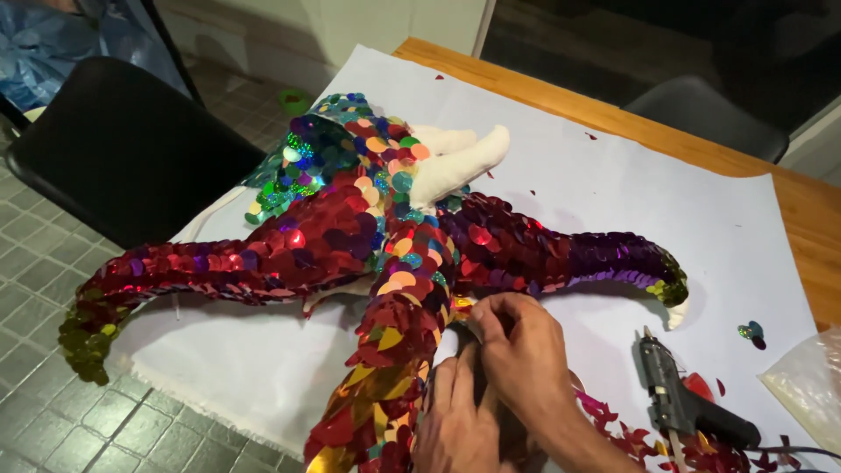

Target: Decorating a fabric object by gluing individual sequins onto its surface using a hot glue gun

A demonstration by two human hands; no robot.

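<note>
A stuffed fabric figure with several long limbs [368, 236] lies on a white sheet [561, 175]; it is covered in red, purple, green and gold sequins, and a bare white limb [455, 166] sticks up near its middle. My right hand [521, 346] presses its fingertips against the side of the near gold-and-red limb [385, 368], where a gold sequin shows at the fingers. My left hand [451, 420] rests just below it, fingers against the same limb. Whether either hand pinches a sequin is hidden.
A black glue gun [679, 398] lies on the sheet at the right, among loose red sequins [648, 438]. A clear bag [810, 381] sits at the far right. The wooden table edge [613, 109] runs behind. A black chair [123, 149] stands at left over a tiled floor.
</note>
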